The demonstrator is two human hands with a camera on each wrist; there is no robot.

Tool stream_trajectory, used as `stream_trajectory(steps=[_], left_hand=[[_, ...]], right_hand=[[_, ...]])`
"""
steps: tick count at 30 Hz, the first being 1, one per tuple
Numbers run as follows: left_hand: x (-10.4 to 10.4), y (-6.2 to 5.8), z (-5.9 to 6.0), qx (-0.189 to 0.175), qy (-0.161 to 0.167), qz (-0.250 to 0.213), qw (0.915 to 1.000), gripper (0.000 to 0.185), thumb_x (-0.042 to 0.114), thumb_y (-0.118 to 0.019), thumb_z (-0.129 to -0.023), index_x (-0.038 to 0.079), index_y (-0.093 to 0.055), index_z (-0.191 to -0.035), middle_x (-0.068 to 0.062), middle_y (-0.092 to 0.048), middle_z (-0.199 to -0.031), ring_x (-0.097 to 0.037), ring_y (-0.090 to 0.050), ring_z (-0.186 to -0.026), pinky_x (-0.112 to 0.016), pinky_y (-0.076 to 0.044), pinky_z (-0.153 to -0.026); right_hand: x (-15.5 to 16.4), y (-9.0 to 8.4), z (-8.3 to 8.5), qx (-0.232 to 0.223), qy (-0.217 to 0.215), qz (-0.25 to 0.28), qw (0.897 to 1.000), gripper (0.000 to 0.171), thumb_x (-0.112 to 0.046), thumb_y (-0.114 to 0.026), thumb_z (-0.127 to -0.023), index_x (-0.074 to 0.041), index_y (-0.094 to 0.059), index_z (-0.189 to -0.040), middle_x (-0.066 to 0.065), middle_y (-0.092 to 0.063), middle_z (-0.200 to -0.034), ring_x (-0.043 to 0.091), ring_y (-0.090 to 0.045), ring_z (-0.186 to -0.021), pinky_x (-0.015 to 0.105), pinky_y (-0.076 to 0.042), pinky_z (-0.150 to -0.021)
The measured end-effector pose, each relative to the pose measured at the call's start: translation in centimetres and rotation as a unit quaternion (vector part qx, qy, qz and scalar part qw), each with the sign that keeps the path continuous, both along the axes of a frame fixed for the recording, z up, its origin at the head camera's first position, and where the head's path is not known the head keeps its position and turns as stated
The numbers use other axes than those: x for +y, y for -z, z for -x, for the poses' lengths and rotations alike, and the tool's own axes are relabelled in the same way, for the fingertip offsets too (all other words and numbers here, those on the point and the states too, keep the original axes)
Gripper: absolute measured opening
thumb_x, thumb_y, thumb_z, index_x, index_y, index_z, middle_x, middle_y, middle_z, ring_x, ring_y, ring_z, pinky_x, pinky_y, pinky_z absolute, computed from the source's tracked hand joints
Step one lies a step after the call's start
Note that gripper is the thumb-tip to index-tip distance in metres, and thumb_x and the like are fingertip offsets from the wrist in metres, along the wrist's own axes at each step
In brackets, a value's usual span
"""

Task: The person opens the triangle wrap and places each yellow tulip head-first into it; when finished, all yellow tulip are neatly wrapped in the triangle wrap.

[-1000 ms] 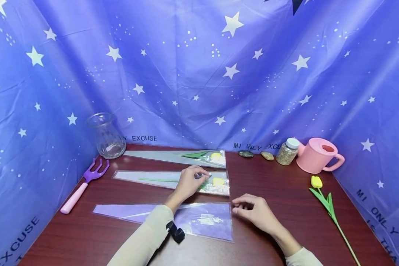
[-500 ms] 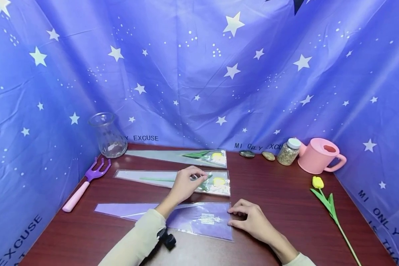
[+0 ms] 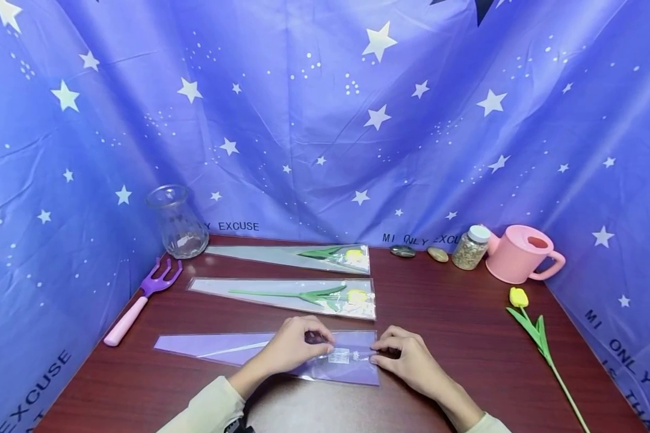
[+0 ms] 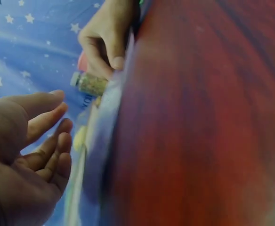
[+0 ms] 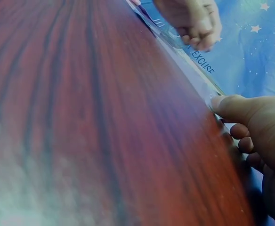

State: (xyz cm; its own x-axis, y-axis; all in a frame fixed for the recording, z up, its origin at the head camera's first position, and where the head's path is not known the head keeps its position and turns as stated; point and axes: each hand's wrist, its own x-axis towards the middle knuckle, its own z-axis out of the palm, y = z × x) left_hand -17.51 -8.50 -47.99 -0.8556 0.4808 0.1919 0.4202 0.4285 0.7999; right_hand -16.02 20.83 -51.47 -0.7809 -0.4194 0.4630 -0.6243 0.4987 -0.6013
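Two hands are down on the nearest sleeve, the empty purple-tinted sleeve [image 3: 281, 355] lying flat at the front of the tabletop [image 3: 439, 337], wide mouth to your right, point to your left. Your left hand [image 3: 292, 352] sits on its middle, fingers curled down onto the plastic near the small white label [image 3: 340, 356]; whether they pinch it or only press, the head view does not settle. Your right hand [image 3: 411, 359] is at the mouth of the sleeve, fingers bent, tips on the open edge; the right wrist view shows the thumb [image 5: 229, 106] pressed on that edge. From the left wrist view your left fingers [image 4: 50, 150] look loosely curved above the film.

Just beyond lies a second sleeve [image 3: 287, 296] with a yellow tulip inside, green stem running left. Behind that, a third sleeve [image 3: 298, 257], also with a tulip in it.

Off to your right a loose yellow tulip [image 3: 536, 337] lies bare on the wood. On your left, a purple and pink hand fork [image 3: 141, 300].

Along the back: a glass vase [image 3: 176, 222] in the left corner, two pebbles [image 3: 419, 252], a jar of grains [image 3: 470, 246] and a pink watering can [image 3: 520, 252], all before the starry blue cloth [image 3: 325, 120].
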Motion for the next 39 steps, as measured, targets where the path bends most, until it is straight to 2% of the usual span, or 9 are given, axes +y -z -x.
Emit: stream_trajectory(steps=[4, 9, 15, 18, 24, 30, 35, 39], left_hand=[[-0.4, 1.1, 0.2, -0.010, 0.001, 0.007, 0.9999, 0.015, 0.021, -0.086, -0.081, 0.024, -0.080, -0.094, 0.011, -0.071, -0.089, 0.000, -0.060, -0.079, -0.018, -0.050, -0.073], [-0.4, 1.8, 0.4, -0.008, 0.006, 0.005, 0.9999, 0.017, 0.020, -0.088, -0.078, 0.024, -0.080, -0.093, 0.010, -0.071, -0.088, -0.001, -0.060, -0.080, -0.018, -0.050, -0.073], [-0.4, 2.1, 0.5, 0.008, -0.002, 0.003, 1.0000, 0.015, 0.018, -0.087, -0.080, 0.022, -0.081, -0.092, 0.009, -0.072, -0.090, 0.000, -0.060, -0.081, -0.018, -0.051, -0.075], [-0.4, 2.3, 0.5, 0.020, -0.011, 0.002, 0.9997, 0.012, 0.020, -0.087, -0.081, 0.024, -0.081, -0.092, 0.012, -0.074, -0.093, -0.001, -0.064, -0.086, -0.020, -0.052, -0.081], [-0.4, 2.6, 0.7, 0.055, -0.026, -0.012, 0.9981, 0.009, 0.024, -0.085, -0.084, 0.029, -0.082, -0.090, 0.017, -0.075, -0.092, -0.001, -0.068, -0.091, -0.023, -0.052, -0.090], [-0.2, 2.8, 0.8, 0.053, -0.035, -0.033, 0.9974, 0.011, 0.021, -0.085, -0.084, 0.029, -0.081, -0.088, 0.016, -0.074, -0.089, 0.000, -0.067, -0.088, -0.023, -0.053, -0.086], [-0.2, 2.9, 0.8, 0.050, -0.039, -0.042, 0.9971, 0.010, 0.020, -0.085, -0.084, 0.029, -0.081, -0.088, 0.017, -0.073, -0.088, 0.002, -0.066, -0.084, -0.021, -0.053, -0.082], [-0.4, 3.0, 0.9, 0.048, -0.041, -0.043, 0.9971, 0.009, 0.020, -0.084, -0.085, 0.028, -0.080, -0.088, 0.017, -0.073, -0.088, 0.003, -0.065, -0.081, -0.020, -0.053, -0.078]], right_hand=[[-0.1, -0.1, 0.1, -0.005, 0.001, 0.005, 1.000, 0.016, -0.008, -0.087, -0.081, -0.017, -0.082, -0.093, -0.012, -0.069, -0.088, 0.001, -0.063, -0.079, 0.015, -0.051, -0.068], [-0.1, -0.2, 0.0, -0.014, 0.008, 0.012, 1.000, 0.017, -0.006, -0.085, -0.082, -0.020, -0.080, -0.089, -0.014, -0.069, -0.088, -0.001, -0.063, -0.079, 0.016, -0.053, -0.069], [-0.2, -0.5, 0.0, -0.004, 0.020, 0.021, 1.000, 0.016, -0.006, -0.083, -0.084, -0.021, -0.081, -0.089, -0.016, -0.067, -0.087, -0.005, -0.058, -0.077, 0.015, -0.049, -0.064], [-0.2, -0.8, 0.0, -0.001, 0.016, 0.028, 0.999, 0.013, -0.008, -0.082, -0.087, -0.020, -0.081, -0.091, -0.013, -0.068, -0.087, -0.005, -0.056, -0.075, 0.014, -0.047, -0.061], [-0.2, -1.5, 0.1, 0.016, 0.005, 0.040, 0.999, 0.014, -0.005, -0.080, -0.088, -0.015, -0.082, -0.097, -0.006, -0.072, -0.089, -0.002, -0.061, -0.077, 0.013, -0.048, -0.066], [-0.6, -2.2, 0.2, 0.032, 0.020, 0.062, 0.997, 0.021, 0.003, -0.083, -0.081, -0.011, -0.083, -0.097, -0.005, -0.071, -0.086, 0.002, -0.060, -0.075, 0.013, -0.045, -0.063], [0.0, -2.4, 0.4, 0.007, 0.029, 0.073, 0.997, 0.021, 0.001, -0.082, -0.083, -0.013, -0.082, -0.100, -0.002, -0.074, -0.089, 0.001, -0.063, -0.081, 0.019, -0.050, -0.068], [1.2, -2.6, 0.4, -0.020, 0.052, 0.081, 0.995, 0.016, -0.004, -0.081, -0.087, -0.013, -0.082, -0.101, -0.002, -0.075, -0.091, 0.001, -0.066, -0.086, 0.020, -0.053, -0.074]])
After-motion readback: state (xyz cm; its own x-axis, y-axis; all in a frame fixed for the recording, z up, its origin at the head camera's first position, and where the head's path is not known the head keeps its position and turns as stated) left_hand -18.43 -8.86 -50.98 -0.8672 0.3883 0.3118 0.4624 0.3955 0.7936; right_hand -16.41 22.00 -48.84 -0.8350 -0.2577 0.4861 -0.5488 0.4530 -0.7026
